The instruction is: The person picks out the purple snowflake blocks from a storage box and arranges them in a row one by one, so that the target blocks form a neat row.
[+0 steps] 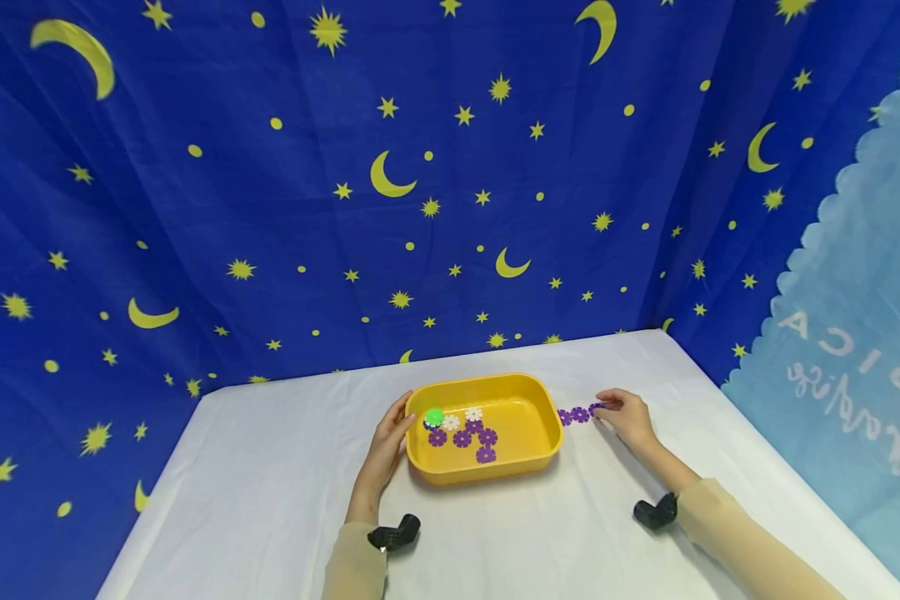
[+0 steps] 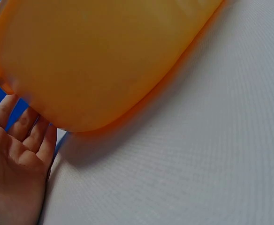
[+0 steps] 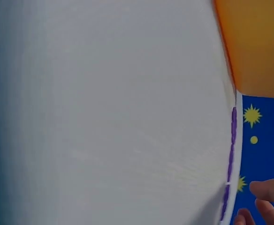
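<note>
A yellow plastic tub (image 1: pixel 482 477) stands on the table, holding several flower-shaped toy discs: purple discs (image 1: pixel 486 454), white discs (image 1: pixel 451 422) and a green disc (image 1: pixel 435 416) lying over a dark blue one. My left hand (image 1: pixel 382 446) grips the tub's left end, thumb at the rim and fingers along the outer wall (image 2: pixel 31 129). To the right of the tub runs a flat row of purple discs (image 1: pixel 579 414). Over the row's right end is my right hand (image 1: pixel 627 419), its fingers loosely bent; in the right wrist view the fingertips (image 3: pixel 256 188) show nothing between them.
A white cloth (image 1: pixel 270 483) covers the table. Behind it hangs a blue curtain (image 1: pixel 307 225) with yellow moons and stars, and a light blue lettered cloth (image 1: pixel 855 333) hangs at the right. Black wrist cameras (image 1: pixel 395 533) sit on both wrists.
</note>
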### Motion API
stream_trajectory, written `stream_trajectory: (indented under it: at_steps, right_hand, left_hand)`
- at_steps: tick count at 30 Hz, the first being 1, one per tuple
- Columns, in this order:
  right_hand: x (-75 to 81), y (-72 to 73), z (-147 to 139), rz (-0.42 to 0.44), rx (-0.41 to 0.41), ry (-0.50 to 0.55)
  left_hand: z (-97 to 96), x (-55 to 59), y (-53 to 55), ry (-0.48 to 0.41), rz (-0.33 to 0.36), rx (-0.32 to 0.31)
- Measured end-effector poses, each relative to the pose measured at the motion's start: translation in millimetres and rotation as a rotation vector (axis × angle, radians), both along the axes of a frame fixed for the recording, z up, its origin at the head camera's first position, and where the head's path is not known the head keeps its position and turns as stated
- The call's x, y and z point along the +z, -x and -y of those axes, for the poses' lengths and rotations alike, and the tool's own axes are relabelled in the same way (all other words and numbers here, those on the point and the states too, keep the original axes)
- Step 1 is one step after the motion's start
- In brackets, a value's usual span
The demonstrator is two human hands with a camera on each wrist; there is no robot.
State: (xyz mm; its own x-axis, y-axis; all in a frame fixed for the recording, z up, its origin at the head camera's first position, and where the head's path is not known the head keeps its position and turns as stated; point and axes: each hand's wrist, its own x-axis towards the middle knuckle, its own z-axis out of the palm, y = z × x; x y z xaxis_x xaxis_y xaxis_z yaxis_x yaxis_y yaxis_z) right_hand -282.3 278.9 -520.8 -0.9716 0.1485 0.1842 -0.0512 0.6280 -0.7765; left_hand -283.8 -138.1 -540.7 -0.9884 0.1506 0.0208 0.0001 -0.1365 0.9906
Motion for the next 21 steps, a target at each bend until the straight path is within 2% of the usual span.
stream_trajectory:
  at_steps: [7, 15, 21]
  right_hand:
    - [18.6, -0.1, 8.0, -0.004, 0.032, 0.120]
    - [39.1, -2.4, 27.2, 0.008, 0.043, 0.155]
    - [46.6, -4.2, 41.8, 0.001, 0.081, 0.204]
  left_hand:
    - [0.9, -0.6, 0.5, -0.003, 0.010, 0.004]
    - [-0.1, -0.5, 0.6, 0.000, 0.015, 0.008]
    - [-0.4, -0.8, 0.7, -0.005, 0.017, 0.009]
